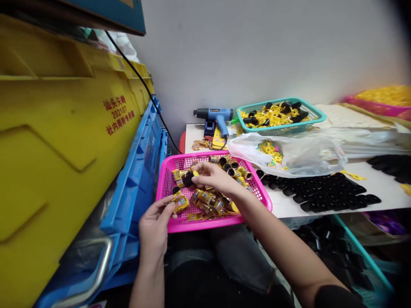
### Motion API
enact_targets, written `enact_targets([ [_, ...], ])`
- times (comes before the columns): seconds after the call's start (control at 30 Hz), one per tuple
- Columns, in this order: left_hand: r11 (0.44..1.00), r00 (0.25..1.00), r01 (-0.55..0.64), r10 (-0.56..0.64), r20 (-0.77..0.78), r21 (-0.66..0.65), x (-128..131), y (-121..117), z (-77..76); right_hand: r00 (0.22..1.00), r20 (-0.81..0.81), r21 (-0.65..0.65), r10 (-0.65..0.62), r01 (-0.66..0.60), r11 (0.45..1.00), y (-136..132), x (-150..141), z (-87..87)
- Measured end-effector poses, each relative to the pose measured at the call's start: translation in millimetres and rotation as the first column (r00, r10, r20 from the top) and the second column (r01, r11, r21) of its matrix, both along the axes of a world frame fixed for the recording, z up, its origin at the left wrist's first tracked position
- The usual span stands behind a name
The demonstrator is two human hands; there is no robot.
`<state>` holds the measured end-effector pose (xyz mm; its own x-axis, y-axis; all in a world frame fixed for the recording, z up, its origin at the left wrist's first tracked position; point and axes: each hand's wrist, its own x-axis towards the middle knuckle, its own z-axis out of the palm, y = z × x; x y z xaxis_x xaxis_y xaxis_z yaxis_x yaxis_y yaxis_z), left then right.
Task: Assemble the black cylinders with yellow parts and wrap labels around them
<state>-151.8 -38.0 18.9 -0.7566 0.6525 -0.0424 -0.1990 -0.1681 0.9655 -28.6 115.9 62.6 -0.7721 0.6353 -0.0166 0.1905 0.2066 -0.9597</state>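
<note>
A pink mesh basket rests in front of me, over my lap, with several small yellow printed pieces with black ends in it. My left hand pinches a yellow printed wrapper at the basket's left side. Above the basket's middle, my right hand grips a small black cylinder with a bit of yellow at its end. The two held pieces are apart. More wrapped pieces lie loose just below my right hand.
A blue heat gun stands at the back of the table. Beside it are a teal basket of yellow and black parts and a clear plastic bag. Black pieces lie in rows on the right. Yellow and blue crates wall off the left.
</note>
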Motion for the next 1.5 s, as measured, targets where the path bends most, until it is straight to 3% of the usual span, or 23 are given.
enact_targets([
  [0.07, 0.999, 0.995, 0.018, -0.022, -0.101, -0.041, 4, -1, -0.7, 0.959, -0.28, -0.291, -0.054, -0.031, 0.956, -7, 22, -4.3],
  [0.1, 0.998, 0.985, 0.011, -0.021, -0.169, -0.062, 6, -1, 0.1, 0.932, -0.356, -0.349, -0.069, -0.064, 0.935, -12, 30, -7.1],
  [0.17, 0.996, 0.937, -0.033, 0.001, -0.35, -0.085, 11, -3, 3.6, 0.9, -0.428, -0.356, -0.084, -0.083, 0.931, -22, 40, -11.5],
  [0.23, 0.992, 0.841, -0.101, 0.044, -0.539, -0.077, 15, -6, 8.1, 0.885, -0.456, -0.308, -0.097, -0.054, 0.95, -30, 46, -12.9],
  [0.3, 0.985, 0.793, -0.156, 0.08, -0.603, -0.074, 17, -7, 11.7, 0.87, -0.479, -0.262, -0.119, -0.013, 0.965, -37, 50, -11.5],
  [0.37, 0.98, 0.859, -0.169, 0.095, -0.503, -0.103, 17, -7, 13.4, 0.861, -0.492, -0.228, -0.13, 0.017, 0.974, -41, 54, -9.4],
  [0.5, 0.995, 0.977, -0.071, 0.056, -0.207, -0.071, 16, -3, 12.4, 0.85, -0.493, -0.245, -0.188, 0.072, 0.967, -44, 61, -9.5],
  [0.63, 1.0, 0.999, 0.013, -0.013, -0.029, -0.014, 24, 2, 14.1, 0.804, -0.523, -0.373, -0.283, 0.083, 0.924, -42, 67, -13.3],
  [0.77, 0.994, 0.991, 0.084, -0.077, 0.106, -0.068, 39, 5, 21.4, 0.832, -0.507, -0.374, -0.226, 0.024, 0.927, -41, 72, -12.1],
  [0.87, 0.996, 0.985, 0.074, -0.066, 0.158, -0.044, 47, 7, 26.3, 0.868, -0.462, -0.365, -0.185, 0.004, 0.931, -40, 76, -10.3],
  [1.03, 0.996, 0.989, 0.086, -0.083, 0.12, -0.022, 50, 9, 25.1, 0.92, -0.38, -0.299, -0.097, -0.023, 0.954, -38, 83, -13.5],
  [1.2, 0.974, 0.977, 0.202, -0.208, -0.048, -0.099, 46, 2, 25.4, 0.93, -0.359, -0.247, -0.074, -0.018, 0.969, -40, 85, -18.2],
  [1.33, 0.939, 0.928, 0.327, -0.34, -0.154, -0.103, 49, -1, 35.2, 0.914, -0.396, -0.191, -0.087, 0.01, 0.981, -46, 81, -22.3],
  [1.5, 0.945, 0.918, 0.325, -0.324, -0.229, -0.036, 56, 2, 36.3, 0.867, -0.495, -0.229, -0.056, -0.068, 0.971, -52, 74, -26.8],
])
